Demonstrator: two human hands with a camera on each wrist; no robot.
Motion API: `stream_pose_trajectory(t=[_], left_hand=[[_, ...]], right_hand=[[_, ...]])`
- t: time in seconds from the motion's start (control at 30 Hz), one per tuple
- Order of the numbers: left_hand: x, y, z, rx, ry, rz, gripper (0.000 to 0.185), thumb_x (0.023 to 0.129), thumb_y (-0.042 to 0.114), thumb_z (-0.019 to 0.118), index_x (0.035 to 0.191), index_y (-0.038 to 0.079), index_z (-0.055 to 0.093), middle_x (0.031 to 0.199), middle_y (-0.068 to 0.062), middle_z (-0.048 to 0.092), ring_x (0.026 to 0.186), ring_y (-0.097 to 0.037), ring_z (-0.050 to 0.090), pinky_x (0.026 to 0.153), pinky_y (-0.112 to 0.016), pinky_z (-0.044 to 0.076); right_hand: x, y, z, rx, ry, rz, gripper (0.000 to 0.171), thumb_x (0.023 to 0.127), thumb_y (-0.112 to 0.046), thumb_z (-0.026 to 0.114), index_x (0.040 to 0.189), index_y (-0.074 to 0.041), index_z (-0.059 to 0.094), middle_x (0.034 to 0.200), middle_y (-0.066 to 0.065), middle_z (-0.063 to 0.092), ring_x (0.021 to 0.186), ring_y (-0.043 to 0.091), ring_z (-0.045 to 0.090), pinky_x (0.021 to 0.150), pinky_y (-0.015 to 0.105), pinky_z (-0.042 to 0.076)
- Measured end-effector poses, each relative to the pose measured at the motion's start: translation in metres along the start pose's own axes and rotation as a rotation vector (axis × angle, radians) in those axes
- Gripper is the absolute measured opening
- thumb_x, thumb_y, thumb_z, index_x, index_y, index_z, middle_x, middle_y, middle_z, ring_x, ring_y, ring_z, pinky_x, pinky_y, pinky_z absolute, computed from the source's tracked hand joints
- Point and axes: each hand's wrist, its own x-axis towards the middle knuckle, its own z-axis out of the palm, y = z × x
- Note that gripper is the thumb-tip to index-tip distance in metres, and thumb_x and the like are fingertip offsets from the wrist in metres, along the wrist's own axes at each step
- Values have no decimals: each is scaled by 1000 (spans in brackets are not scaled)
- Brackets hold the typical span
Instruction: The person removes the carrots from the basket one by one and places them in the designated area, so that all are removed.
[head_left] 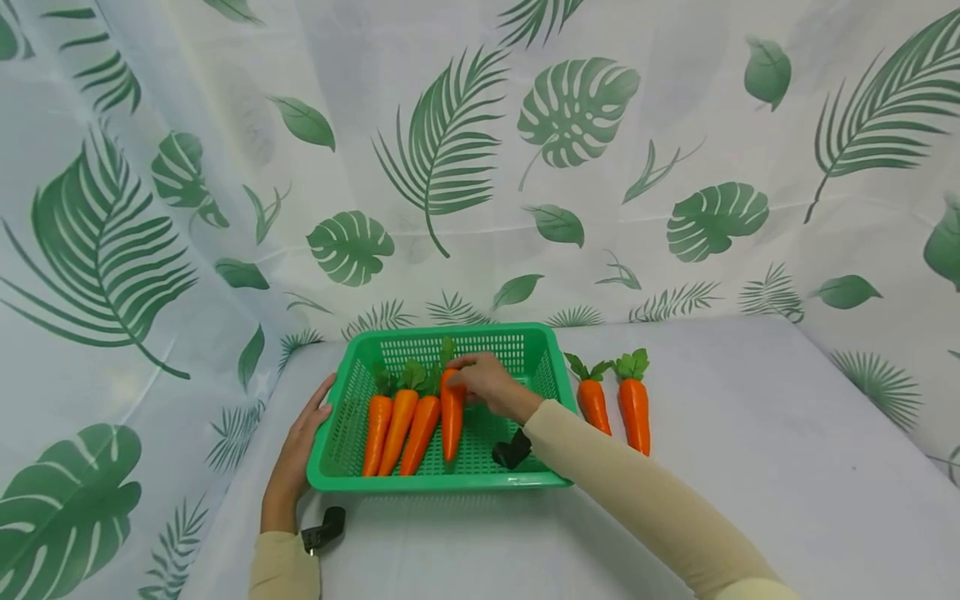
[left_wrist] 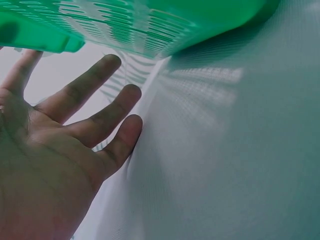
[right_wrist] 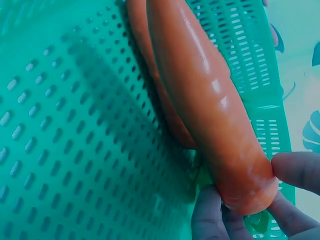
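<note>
Head view, right hand pinching fourth carrot in basket, left hand flat at rim, two carrots outside

This looks like a staged recording booth rather than a home: a leaf-printed curtain closes in a cloth-covered desk that holds only a green basket and glossy plastic carrots.

A glossy, smooth orange plastic carrot lies in a perforated green plastic basket, on a worktop draped in matt white cloth; leaf-printed sheeting hangs behind.
</note>
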Motion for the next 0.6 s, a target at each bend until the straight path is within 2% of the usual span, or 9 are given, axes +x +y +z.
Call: stream_pose_trajectory(t=[0.17, 0.37, 0.6], left_hand=[[1, 0, 1, -10, -3, 7, 56, 119, 41, 34, 173, 30, 24, 175, 0, 20, 144, -23, 32, 101, -22, 41], [1, 0, 1, -13, 1, 2, 56, 119, 42, 35, 173, 31, 25, 176, 1, 20, 147, -24, 30, 102, -20, 40], [1, 0, 1, -15, -5, 0, 57, 119, 42, 34, 173, 31, 24, 176, 1, 20, 147, -23, 30, 102, -20, 41]], right_hand=[[-2, -4, -3, 26, -8, 5, 41, 101, 0, 68, 142, 3, 66, 129, 20, 69, 92, 26, 72, 88, 45, 59], [-2, -9, -7, 84, -22, 5, 42, 102, -1, 67, 143, 4, 64, 134, 22, 66, 103, 32, 73, 95, 47, 58], [-9, -16, -12, 126, -28, 1, 41, 102, -2, 68, 143, 3, 65, 133, 22, 66, 96, 27, 73, 93, 46, 58]])
